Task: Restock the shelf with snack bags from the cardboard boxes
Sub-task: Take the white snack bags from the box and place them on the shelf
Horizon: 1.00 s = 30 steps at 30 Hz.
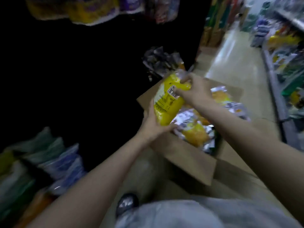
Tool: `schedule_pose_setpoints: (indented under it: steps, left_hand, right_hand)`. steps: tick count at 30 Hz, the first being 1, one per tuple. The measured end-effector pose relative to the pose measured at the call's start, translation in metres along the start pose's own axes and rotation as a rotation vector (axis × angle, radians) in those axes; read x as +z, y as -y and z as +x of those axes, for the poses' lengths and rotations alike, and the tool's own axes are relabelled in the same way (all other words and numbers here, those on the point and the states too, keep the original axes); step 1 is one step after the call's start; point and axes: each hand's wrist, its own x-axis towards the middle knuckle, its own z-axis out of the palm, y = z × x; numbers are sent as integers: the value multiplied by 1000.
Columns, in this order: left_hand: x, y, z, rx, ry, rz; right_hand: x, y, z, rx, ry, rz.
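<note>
A yellow snack bag (pixel 167 102) is held up over the left end of an open cardboard box (pixel 185 155) on the floor. My left hand (pixel 153 125) grips the bag's lower end from below. My right hand (pixel 195 91) pinches its upper end, fingers curled round the crumpled top. Inside the box lie several more snack bags (pixel 195 132), silver and orange-yellow. The whole view is blurred.
To the left is a dark shelf with bags in pale blue and green wrappers (pixel 54 155) low down and yellow and purple bags (pixel 85 12) hanging above. Silver bags (pixel 159 61) stand behind the box. An aisle floor (pixel 233 63) runs right, beside another stocked shelf (pixel 286 55).
</note>
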Motion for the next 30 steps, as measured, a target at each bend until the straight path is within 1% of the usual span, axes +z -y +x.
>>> schedule_pose_setpoints:
  steps: [2,3,4,6,7,8,9,11,12,13,15,17,18,20,24,26,28,30]
  left_hand:
    - [-45,2,-29,-73,-189,40]
    - [-70,10,-42,-104,-262,46]
    - [-95,17,-60,-125,-311,51]
    - [-143,39,-99,-169,-346,19]
    - [-165,52,-120,-204,-347,-8]
    - [-184,62,-143,-249,-341,-21]
    - [-203,72,-167,-293,-328,-18]
    - [-234,89,-213,-388,-265,-32]
    - [-248,94,-235,-425,-220,-81]
    - [-260,103,-258,-463,-160,-134]
    - [-276,112,-298,-514,-32,-238]
    - [-285,122,-334,-572,35,-316]
    - [-288,128,-351,-601,39,-332]
    - [-295,140,-383,-633,39,-368]
    - [-319,157,-450,-688,-29,-490]
    - [-331,169,-484,-695,-75,-515]
    - [-339,180,-501,-697,-138,-423]
    - [-348,198,-515,-733,-231,-194]
  right_hand:
    - [25,39,-21,-4,84,80]
    - [37,58,-33,-28,166,117]
    - [49,75,-45,-61,296,191]
    - [71,109,-70,-145,632,393]
    - [81,125,-84,-201,780,431]
    - [90,140,-95,-290,874,395]
    - [102,154,-104,-418,905,284]
    - [127,179,-120,-753,840,-178]
    - [140,190,-130,-848,826,-349]
    - [151,200,-144,-901,869,-426]
    - [174,216,-178,-962,1008,-408]
    - [195,228,-215,-1068,1006,-418]
    - [204,233,-233,-1119,987,-441]
    - [218,242,-263,-1160,984,-438]
    - [234,266,-310,-1190,1055,-340]
    - [241,275,-333,-1165,1134,-287]
    - [247,278,-355,-1156,1214,-269]
    - [260,278,-383,-1176,1278,-315]
